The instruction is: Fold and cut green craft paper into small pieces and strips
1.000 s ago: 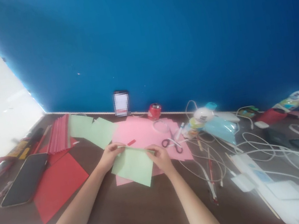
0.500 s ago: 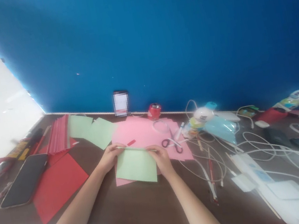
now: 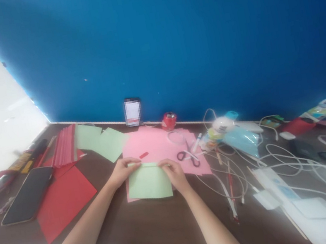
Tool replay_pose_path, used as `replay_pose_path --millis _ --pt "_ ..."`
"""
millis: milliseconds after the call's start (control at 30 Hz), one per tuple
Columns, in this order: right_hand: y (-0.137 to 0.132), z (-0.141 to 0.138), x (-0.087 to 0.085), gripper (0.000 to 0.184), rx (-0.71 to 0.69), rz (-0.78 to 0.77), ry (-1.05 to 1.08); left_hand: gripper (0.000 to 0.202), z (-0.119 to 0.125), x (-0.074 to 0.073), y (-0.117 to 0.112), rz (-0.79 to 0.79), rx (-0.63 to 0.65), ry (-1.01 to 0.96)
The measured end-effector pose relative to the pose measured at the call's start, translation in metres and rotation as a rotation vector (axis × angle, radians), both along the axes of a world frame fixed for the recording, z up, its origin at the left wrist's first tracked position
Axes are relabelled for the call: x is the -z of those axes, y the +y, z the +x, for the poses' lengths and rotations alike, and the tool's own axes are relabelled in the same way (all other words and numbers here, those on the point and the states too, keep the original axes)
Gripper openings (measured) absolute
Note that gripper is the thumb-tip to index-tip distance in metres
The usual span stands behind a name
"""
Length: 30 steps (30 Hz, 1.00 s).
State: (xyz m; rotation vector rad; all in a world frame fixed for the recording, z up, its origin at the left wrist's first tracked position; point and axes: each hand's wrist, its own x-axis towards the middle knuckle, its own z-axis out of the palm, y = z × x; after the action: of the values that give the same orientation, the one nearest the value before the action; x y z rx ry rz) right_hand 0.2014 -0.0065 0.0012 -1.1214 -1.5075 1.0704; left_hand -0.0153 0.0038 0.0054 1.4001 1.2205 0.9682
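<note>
The green sheet [image 3: 149, 183] is in the near middle, over the pink paper [image 3: 153, 138]. It looks light and thin, more dry than slippery. It should bend with ease, and it could crease or tear if pulled hard. A soft pinch near both ends of its far edge seems a good way to hold it. That is where the fingers are: the left hand [image 3: 124, 171] pinches the far edge on the left, and the right hand [image 3: 175, 172] pinches it on the right. A thin band runs along that edge between them. It may be a fold, but the blur makes it hard to tell. The hands hide the far corners, and I cannot tell if the sheet lies flat or is lifted a bit.

Just past the left fingers is a small red strip [image 3: 144, 155]. The scissors [image 3: 189, 155] lie on the pink paper, to the right. On the left are red paper [image 3: 70, 203] and a phone [image 3: 27, 196]. A red tin [image 3: 169, 121] stands far off by the blue wall [image 3: 168, 45]. On the right, white cords [image 3: 296, 163] tangle on the table [image 3: 132, 232]; they are smeared, and some run out of view.
</note>
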Motion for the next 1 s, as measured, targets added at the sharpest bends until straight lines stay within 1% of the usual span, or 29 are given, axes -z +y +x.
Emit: replay_pose_path --millis 100,200,333,500,700,900,1000 --pt "-0.0014 0.0011 -0.0065 0.016 -0.020 -0.010 0.022 0.030 0.0004 -0.0008 0.0007 0.071 0.000 0.076" --pt "-0.0030 0.0000 -0.0113 0.023 -0.005 0.001 0.010 0.028 0.0012 -0.0003 0.0006 0.139 -0.018 0.132" --pt "-0.0033 -0.0028 -0.0097 0.020 0.045 -0.021 -0.072 0.027 0.0023 -0.0009 -0.0010 0.192 -0.028 0.185" --pt "-0.0023 -0.0030 -0.0071 0.018 0.089 -0.016 -0.110 0.026 0.0035 -0.0040 -0.0038 0.200 0.051 0.198" --pt "-0.0002 0.0001 -0.0096 0.017 0.073 -0.080 -0.079 0.026 0.0025 -0.0040 -0.0047 0.181 0.129 0.193" --pt "0.0011 0.0007 -0.0097 0.018 0.078 -0.094 -0.071 0.028 0.0022 -0.0012 -0.0050 0.266 0.200 0.233" --pt "0.0003 -0.0004 -0.0087 0.021 0.086 -0.092 -0.084 0.030 0.0048 -0.0006 -0.0078 0.339 0.225 0.319"
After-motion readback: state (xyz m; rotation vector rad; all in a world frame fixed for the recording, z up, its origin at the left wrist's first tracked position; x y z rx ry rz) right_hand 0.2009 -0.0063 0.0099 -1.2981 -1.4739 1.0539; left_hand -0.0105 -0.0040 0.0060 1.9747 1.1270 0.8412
